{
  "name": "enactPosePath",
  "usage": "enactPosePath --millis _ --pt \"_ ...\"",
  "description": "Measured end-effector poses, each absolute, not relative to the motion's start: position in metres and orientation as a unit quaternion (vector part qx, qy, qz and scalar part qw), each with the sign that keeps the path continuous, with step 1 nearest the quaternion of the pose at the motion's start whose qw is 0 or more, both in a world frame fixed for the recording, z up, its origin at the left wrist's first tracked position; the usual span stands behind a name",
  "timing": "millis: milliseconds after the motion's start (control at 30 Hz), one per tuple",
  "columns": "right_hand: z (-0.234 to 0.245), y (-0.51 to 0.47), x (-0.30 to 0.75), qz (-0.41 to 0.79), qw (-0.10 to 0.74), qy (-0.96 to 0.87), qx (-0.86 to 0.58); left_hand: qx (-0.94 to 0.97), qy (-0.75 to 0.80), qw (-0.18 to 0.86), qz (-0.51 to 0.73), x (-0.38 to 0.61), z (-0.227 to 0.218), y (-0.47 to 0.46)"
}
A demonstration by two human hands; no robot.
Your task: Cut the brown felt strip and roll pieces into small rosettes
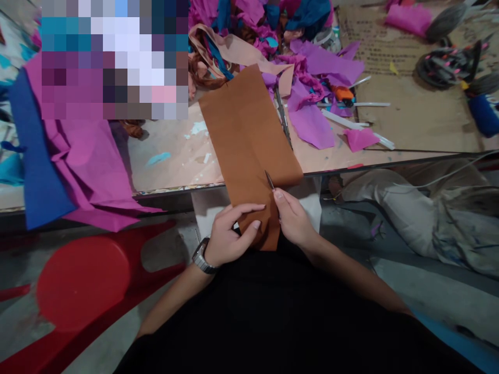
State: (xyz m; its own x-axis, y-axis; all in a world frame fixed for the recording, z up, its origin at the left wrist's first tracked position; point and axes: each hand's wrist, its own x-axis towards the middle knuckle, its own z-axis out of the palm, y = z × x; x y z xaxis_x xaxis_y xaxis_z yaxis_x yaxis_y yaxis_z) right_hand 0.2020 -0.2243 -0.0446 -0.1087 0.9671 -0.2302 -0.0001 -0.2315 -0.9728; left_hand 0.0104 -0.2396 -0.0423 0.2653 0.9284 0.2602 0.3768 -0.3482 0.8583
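A long sheet of brown paper (245,130) lies over the table edge (351,169) and hangs down toward my lap. My left hand (230,236), with a wristwatch, pinches the sheet's lower end between thumb and fingers. My right hand (292,221) is closed around a small pair of scissors (270,180), whose dark blade tip pokes up into the brown sheet near its right side. The scissors' handles are hidden inside my hand.
Heaps of purple, pink and blue crepe paper (307,67) cover the table's far side. A purple and blue stack (78,171) hangs at the left. Another pair of scissors (284,119) lies beside the brown sheet. A red plastic stool (81,280) stands lower left. Another person's legs (409,208) are at right.
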Motion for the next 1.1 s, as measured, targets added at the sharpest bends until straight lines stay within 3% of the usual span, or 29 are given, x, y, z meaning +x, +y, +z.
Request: enactPosePath --millis 1100 --pt "-0.0515 -0.2235 0.1968 0.599 0.464 -0.438 -0.483 0.694 0.428 0.379 0.437 0.0078 -0.0492 -0.2361"
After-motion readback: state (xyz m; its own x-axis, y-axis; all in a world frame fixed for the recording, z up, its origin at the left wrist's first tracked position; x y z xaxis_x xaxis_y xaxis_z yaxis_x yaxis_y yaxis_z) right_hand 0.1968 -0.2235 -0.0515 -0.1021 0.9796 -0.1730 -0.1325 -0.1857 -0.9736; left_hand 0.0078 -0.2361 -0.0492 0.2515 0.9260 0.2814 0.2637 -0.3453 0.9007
